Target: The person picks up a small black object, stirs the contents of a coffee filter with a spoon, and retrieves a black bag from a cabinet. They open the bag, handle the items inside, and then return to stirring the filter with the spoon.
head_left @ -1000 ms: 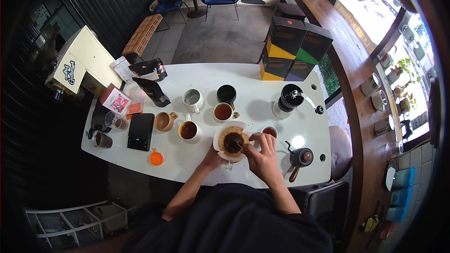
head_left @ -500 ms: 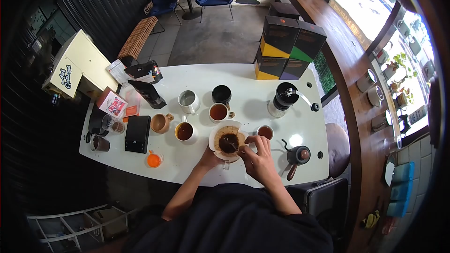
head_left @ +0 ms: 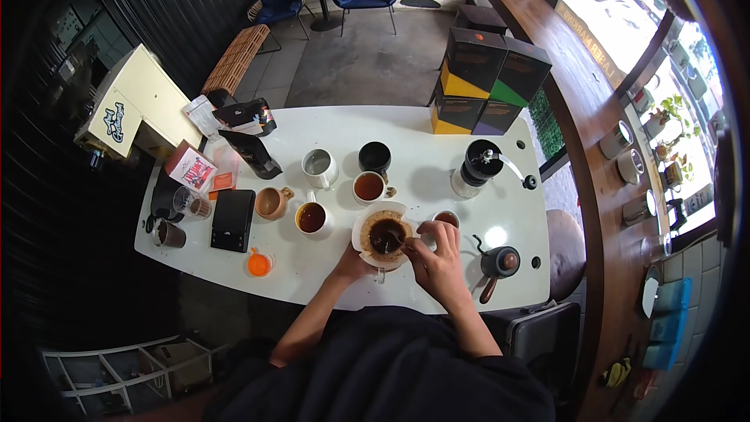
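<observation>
A coffee dripper lined with a paper filter (head_left: 364,228) stands at the near middle of the white table, with dark wet coffee (head_left: 386,231) inside it. My left hand (head_left: 353,262) is closed around the dripper's left side, its fingertips hidden beneath. Over the right rim, my right hand (head_left: 439,262) pinches a spoon (head_left: 399,241) whose lower end dips into the coffee. Just beyond the dripper is a white mug of reddish-brown drink (head_left: 369,186). A similar white mug (head_left: 314,219) sits to its left. Behind my right fingers, a small cup (head_left: 447,217) is partly covered.
A gooseneck kettle (head_left: 500,262) and a hand grinder (head_left: 478,162) stand on the right. To the left are a brown cup (head_left: 271,202), a black scale (head_left: 232,220) and an orange-topped cup (head_left: 259,264). Stacked boxes (head_left: 476,82) occupy the far right corner.
The whole view has shifted slightly. My right hand has changed position a little with the spoon, and the dark coffee surface looks somewhat wider. My left hand keeps its grip on the dripper.
</observation>
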Demonstrator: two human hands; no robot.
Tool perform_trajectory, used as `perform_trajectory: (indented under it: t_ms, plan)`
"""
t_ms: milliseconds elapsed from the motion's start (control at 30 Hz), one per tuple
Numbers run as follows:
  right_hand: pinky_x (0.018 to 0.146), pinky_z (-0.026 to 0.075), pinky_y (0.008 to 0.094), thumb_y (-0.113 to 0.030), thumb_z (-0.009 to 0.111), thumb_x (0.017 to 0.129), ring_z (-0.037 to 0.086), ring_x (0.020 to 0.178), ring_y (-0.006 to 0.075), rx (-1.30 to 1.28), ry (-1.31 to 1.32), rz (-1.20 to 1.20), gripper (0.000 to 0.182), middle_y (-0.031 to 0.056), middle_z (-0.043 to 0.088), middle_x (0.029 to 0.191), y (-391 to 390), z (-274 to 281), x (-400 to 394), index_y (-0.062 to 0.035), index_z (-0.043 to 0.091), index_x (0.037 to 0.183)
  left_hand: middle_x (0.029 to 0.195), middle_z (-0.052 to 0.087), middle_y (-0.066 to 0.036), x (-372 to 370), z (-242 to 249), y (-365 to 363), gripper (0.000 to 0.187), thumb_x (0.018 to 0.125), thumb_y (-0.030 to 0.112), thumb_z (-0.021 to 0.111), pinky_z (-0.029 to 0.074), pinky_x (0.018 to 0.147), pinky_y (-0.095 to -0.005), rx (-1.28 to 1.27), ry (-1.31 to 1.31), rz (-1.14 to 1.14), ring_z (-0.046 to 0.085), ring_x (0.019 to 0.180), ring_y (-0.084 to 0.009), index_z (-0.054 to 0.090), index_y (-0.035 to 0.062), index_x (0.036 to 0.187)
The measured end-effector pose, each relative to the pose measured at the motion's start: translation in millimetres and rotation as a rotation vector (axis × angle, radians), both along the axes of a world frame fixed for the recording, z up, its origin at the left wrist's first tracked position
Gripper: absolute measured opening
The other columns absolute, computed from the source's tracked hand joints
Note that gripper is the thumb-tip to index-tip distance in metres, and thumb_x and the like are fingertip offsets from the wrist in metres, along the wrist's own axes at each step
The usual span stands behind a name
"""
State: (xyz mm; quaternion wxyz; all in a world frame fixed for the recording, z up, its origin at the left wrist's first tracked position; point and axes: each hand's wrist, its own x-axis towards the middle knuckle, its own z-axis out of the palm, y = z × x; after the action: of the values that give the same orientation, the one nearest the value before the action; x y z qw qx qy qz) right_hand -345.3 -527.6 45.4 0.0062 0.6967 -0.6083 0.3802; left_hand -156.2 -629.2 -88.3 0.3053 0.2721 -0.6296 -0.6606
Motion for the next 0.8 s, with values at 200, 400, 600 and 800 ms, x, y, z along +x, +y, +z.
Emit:
perform_trajectory:
  t_ms: [200,400,600,800]
  plan:
    - [0.096,0.043,0.0482,-0.013,0.08,0.082,0.055,0.109,0.0336,-0.083,0.011,-0.038,0.019,0.012,0.059,0.114,0.7,0.9,-0.9,-0.0093,0.072,0.099,0.141,0.063,-0.006,-0.4,-19.3,-2.3,0.092,0.067,0.012,0.098,0.05,0.112,-0.0393,0.07,0.059,-0.006,0.061,0.129,-0.0218,0.05,0.0091,0.146]
    - [0.096,0.043,0.0485,-0.011,0.079,0.083,0.055,0.109,0.0336,0.032,-0.057,0.029,0.019,0.0122,0.058,0.115,2.7,-6.7,6.3,-0.009,0.072,0.101,0.14,0.063,-0.006,1.0,-9.0,-0.7,0.09,0.069,0.01,0.097,0.05,0.112,-0.0391,-0.005,0.006,0.001,0.061,0.128,-0.0209,0.051,0.0089,0.146]
    - [0.095,0.043,0.0488,-0.01,0.079,0.084,0.055,0.11,0.034,0.01,-0.117,0.061,0.017,0.0127,0.058,0.115,2.8,5.4,2.9,-0.0089,0.071,0.1,0.14,0.063,-0.006,2.4,1.4,-0.1,0.088,0.069,0.009,0.096,0.051,0.111,-0.0389,0.093,-0.035,-0.016,0.061,0.128,-0.0202,0.051,0.0088,0.146]
    - [0.093,0.043,0.0477,-0.011,0.079,0.084,0.055,0.111,0.0342,-0.018,-0.06,0.052,0.017,0.0129,0.059,0.117,-8.0,5.8,2.7,-0.0085,0.07,0.097,0.141,0.062,-0.005,-0.1,-4.2,-1.2,0.09,0.068,0.007,0.096,0.05,0.112,-0.0389,0.013,0.012,0.009,0.06,0.129,-0.0201,0.051,0.0098,0.146]
